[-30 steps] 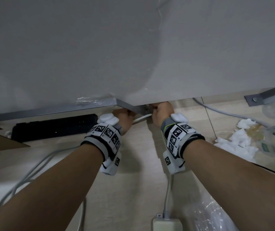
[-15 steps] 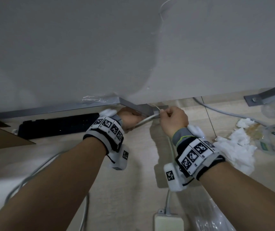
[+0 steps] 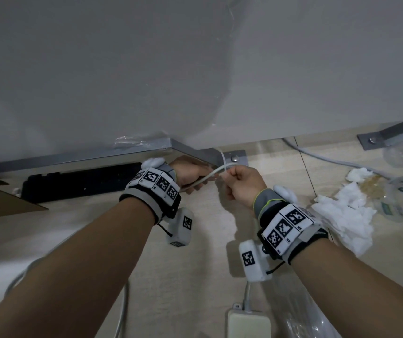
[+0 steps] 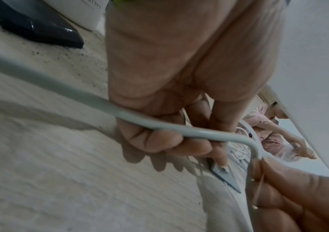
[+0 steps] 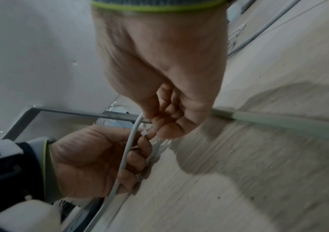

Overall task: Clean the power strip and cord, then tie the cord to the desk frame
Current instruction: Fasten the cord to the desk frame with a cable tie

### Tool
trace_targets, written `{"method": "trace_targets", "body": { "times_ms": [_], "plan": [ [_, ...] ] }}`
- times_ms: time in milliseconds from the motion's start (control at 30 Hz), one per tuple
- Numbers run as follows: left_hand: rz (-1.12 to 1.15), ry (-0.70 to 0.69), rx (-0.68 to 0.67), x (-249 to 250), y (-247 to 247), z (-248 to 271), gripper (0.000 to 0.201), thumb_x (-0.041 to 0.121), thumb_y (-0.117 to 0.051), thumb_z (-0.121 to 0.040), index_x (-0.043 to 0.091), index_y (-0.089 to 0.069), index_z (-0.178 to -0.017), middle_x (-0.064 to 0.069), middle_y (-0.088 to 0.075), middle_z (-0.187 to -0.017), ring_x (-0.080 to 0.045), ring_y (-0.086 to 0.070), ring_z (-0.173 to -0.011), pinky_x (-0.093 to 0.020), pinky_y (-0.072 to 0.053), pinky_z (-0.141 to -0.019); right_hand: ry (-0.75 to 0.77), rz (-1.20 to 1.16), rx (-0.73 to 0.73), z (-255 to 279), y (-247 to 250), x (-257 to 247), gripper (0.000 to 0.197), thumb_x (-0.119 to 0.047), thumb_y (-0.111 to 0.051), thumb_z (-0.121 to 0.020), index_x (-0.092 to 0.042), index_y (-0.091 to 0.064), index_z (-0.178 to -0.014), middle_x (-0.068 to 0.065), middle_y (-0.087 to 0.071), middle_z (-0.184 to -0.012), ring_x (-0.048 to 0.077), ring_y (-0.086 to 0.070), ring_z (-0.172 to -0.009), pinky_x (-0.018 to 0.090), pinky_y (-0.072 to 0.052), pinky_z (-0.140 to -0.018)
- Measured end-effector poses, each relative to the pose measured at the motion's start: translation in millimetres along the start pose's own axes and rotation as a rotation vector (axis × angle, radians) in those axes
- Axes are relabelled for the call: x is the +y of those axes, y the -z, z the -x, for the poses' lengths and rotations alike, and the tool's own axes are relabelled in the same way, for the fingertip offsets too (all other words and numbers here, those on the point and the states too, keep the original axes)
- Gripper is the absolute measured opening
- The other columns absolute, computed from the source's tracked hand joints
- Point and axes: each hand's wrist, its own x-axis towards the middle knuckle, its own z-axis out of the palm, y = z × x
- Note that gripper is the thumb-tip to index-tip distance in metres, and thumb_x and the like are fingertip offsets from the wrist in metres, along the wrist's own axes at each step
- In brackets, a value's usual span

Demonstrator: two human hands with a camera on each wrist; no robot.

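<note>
Here, under the desk, we keep our left hand (image 3: 190,174) wrapped around the cord (image 3: 210,175) just below the desk frame (image 3: 195,153) while our right hand (image 3: 242,185) pinches the cable tie (image 3: 223,159) and should pull it snug, not crushing.

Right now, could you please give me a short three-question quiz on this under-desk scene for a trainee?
1. True or false: the left hand grips the grey cord.
2. What does the right hand pinch? A) the crumpled tissue B) a thin white cable tie C) the black power strip
3. Fill in: the tie runs up to the grey metal desk ____.

Key: 1 true; 2 B; 3 frame.
</note>
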Motion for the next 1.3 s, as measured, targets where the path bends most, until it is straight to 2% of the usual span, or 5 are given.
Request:
{"method": "trace_targets", "body": {
  "times_ms": [200,367,633,933,1300],
  "plan": [
    [-0.003,-0.06,-0.004,5,-1,4,0.023,0.031,-0.061,-0.075,0.008,-0.065,-0.079,-0.015,-0.056,-0.081,-0.019,-0.046,-0.057,-0.024,-0.035,-0.047,0.06,0.058,0.024,2,-8,-2,0.025,-0.013,-0.061,-0.092,-0.015,-0.06,-0.067,-0.003,-0.06,-0.057,0.004,-0.052,-0.046,0.023,-0.045,-0.053],
    [0.094,-0.081,0.128,-1,-4,-1,0.023,0.031,-0.068,-0.076,0.007,-0.068,-0.077,-0.013,-0.055,-0.064,-0.02,-0.047,-0.05,-0.023,-0.035,-0.044,-0.12,-0.383,0.035,4,-21,-7,0.011,-0.001,-0.055,-0.094,-0.002,-0.058,-0.083,0.02,-0.062,-0.07,0.027,-0.062,-0.058,0.038,-0.058,-0.054],
    [0.19,-0.118,0.265,1,-13,7,0.025,0.03,-0.069,-0.073,0.005,-0.068,-0.069,-0.013,-0.053,-0.054,-0.022,-0.045,-0.045,-0.026,-0.037,-0.044,-0.161,-0.513,0.045,10,-21,-12,0.01,0.003,-0.063,-0.088,-0.001,-0.06,-0.079,0.022,-0.063,-0.07,0.026,-0.062,-0.053,0.042,-0.058,-0.059],
    [0.277,-0.317,0.268,-10,-23,9,0.019,0.03,-0.062,-0.071,0.013,-0.069,-0.068,-0.006,-0.059,-0.054,-0.019,-0.04,-0.042,-0.023,-0.031,-0.045,-0.225,-0.559,-0.091,4,-1,-9,0.018,0.005,-0.057,-0.091,0.014,-0.057,-0.107,0.017,-0.065,-0.065,0.018,-0.063,-0.045,0.024,-0.052,-0.042],
    [0.185,-0.352,0.349,-9,-22,4,0.018,0.022,-0.065,-0.088,0.017,-0.066,-0.07,0.01,-0.057,-0.043,-0.004,-0.045,-0.036,-0.019,-0.037,-0.044,-0.255,-0.476,-0.276,-6,5,-11,0.012,-0.004,-0.053,-0.095,0.0,-0.061,-0.086,0.01,-0.07,-0.07,0.017,-0.069,-0.06,0.026,-0.057,-0.052]
  ]
}}
